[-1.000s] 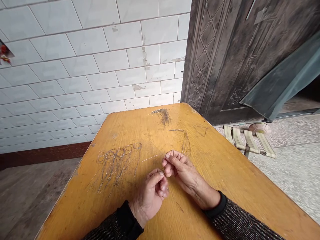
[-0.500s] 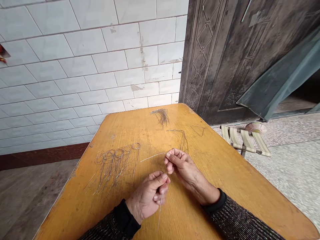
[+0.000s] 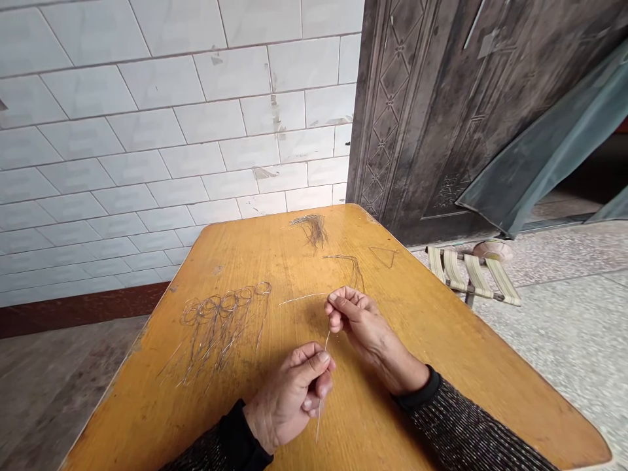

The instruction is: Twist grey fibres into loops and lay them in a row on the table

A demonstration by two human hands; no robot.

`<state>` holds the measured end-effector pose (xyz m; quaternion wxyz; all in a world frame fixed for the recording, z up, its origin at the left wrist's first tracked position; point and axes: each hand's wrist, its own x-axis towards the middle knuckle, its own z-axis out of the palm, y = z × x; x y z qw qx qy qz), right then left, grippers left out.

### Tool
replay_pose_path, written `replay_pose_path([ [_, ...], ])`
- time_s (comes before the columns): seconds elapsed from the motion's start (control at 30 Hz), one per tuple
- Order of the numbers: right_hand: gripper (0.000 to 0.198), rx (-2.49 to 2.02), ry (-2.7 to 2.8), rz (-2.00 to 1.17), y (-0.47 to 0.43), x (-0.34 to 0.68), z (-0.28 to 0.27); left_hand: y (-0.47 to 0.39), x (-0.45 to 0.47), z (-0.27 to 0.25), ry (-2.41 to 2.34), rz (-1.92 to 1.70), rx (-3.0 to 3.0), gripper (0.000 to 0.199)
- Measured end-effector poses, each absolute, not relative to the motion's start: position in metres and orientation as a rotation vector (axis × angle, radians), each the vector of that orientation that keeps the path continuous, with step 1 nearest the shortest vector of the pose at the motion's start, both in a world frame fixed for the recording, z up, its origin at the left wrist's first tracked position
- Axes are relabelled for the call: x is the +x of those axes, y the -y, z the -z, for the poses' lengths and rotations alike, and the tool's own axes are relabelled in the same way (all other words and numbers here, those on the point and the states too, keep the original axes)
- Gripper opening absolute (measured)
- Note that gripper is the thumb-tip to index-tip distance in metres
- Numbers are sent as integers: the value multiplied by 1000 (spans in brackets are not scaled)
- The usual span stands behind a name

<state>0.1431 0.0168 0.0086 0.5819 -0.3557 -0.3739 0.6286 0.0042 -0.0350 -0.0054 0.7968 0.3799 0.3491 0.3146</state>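
Note:
A thin silvery wire runs through both of my hands above the wooden table. My right hand pinches it between thumb and fingertips, and one end sticks out to the left. Below and to the left, my left hand is closed on the same wire, whose other end hangs under the fingers. A short stretch shows between the hands, with a bend at the right fingertips. Left of my hands lie several wires with looped ends, their straight tails pointing toward me.
On the table, a bundle of bent wires lies at the far end. Closer are a few bent wires and a wire triangle. A strap-topped folding stool stands right of the table; a tiled wall rises behind.
My hands have moved slightly apart, and more wire shows between them. The wire's left end has swung up a little. The camera view has shifted slightly.

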Motion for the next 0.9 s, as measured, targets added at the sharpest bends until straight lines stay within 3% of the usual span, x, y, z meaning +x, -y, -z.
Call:
replay_pose_path([
  [0.67, 21, -818, 739, -1329, -37, 169, -7, 45, 4, -1, -748, -508, 906, 24],
  [0.9, 19, -751, 615, -1242, -47, 188, -12, 42, -7, -5, -761, -254, 1106, 19],
])
